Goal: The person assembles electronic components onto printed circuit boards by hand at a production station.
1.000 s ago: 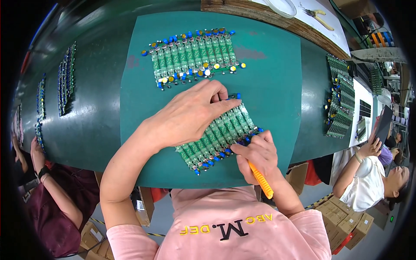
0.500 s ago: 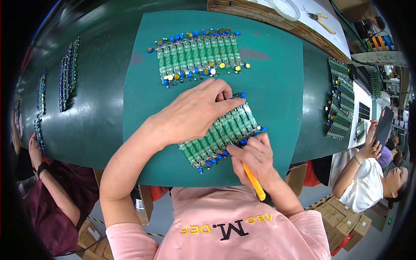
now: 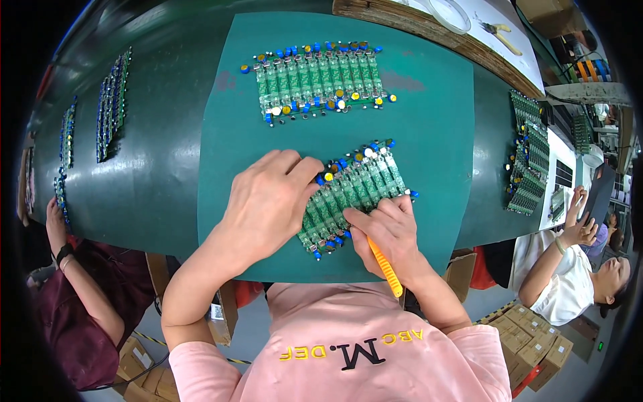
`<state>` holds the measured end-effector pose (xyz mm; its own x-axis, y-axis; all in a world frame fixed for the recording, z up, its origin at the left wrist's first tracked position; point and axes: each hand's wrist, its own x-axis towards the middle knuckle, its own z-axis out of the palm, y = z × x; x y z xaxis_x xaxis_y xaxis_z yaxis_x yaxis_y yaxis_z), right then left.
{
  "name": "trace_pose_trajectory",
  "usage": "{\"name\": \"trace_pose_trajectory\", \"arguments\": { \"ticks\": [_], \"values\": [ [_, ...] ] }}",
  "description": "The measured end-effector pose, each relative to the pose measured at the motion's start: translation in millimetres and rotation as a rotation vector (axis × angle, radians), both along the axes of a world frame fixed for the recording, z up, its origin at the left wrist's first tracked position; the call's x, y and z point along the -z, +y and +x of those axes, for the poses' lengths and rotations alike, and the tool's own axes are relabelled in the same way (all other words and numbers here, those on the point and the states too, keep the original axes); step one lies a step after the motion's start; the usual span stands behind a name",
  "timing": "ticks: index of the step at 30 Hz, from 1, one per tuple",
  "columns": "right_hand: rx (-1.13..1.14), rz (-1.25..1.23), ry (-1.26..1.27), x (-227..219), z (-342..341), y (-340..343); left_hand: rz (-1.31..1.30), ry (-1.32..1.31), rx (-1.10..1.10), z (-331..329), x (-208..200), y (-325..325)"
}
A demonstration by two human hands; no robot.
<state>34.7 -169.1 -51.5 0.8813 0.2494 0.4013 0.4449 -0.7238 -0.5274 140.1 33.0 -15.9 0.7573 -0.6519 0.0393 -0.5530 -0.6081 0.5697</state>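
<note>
A green circuit board panel [image 3: 355,187], made of several narrow boards side by side with blue round parts along its edges, lies tilted on the green mat. At its left end my left hand [image 3: 268,201] has its fingers closed on the upper edge; the fingertips are partly hidden. My right hand [image 3: 388,231] is closed around a tool with a ribbed orange-yellow handle [image 3: 384,264] and rests on the panel's lower right edge. The tool's working end is hidden under the fingers. Farther away lies a second circuit board panel [image 3: 320,82], untouched.
More panels lie at the left [image 3: 114,104] and right [image 3: 529,154] of the dark green table. Yellow-handled pliers [image 3: 506,40] and a round white dish [image 3: 449,15] sit on a wood-edged white surface at the back right. A co-worker's hand [image 3: 55,221] is at left; another person sits at right.
My left hand has drawn back left and nearer me, from over the panel to its left end, uncovering the upper edge. My right hand has shifted slightly, still holding the tool.
</note>
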Motion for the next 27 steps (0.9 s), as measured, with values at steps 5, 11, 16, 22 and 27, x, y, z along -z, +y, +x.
{"name": "trace_pose_trajectory", "arguments": {
  "ticks": [5,11,16,22,27],
  "values": [
    [0.005,0.033,-0.014,0,-11,-3,0.036,0.032,-0.058,-2,1,-1],
    [-0.008,0.059,-0.013,0,-3,10,0.037,0.075,-0.060,2,1,-1],
    [-0.004,0.004,-0.009,4,-4,13,0.021,0.088,-0.079,2,3,0],
    [-0.005,0.069,-0.018,-3,-16,11,0.003,0.098,-0.072,5,6,4],
    [-0.038,0.040,-0.043,1,-2,24,-0.003,0.105,-0.071,6,7,3]
  ]
}}
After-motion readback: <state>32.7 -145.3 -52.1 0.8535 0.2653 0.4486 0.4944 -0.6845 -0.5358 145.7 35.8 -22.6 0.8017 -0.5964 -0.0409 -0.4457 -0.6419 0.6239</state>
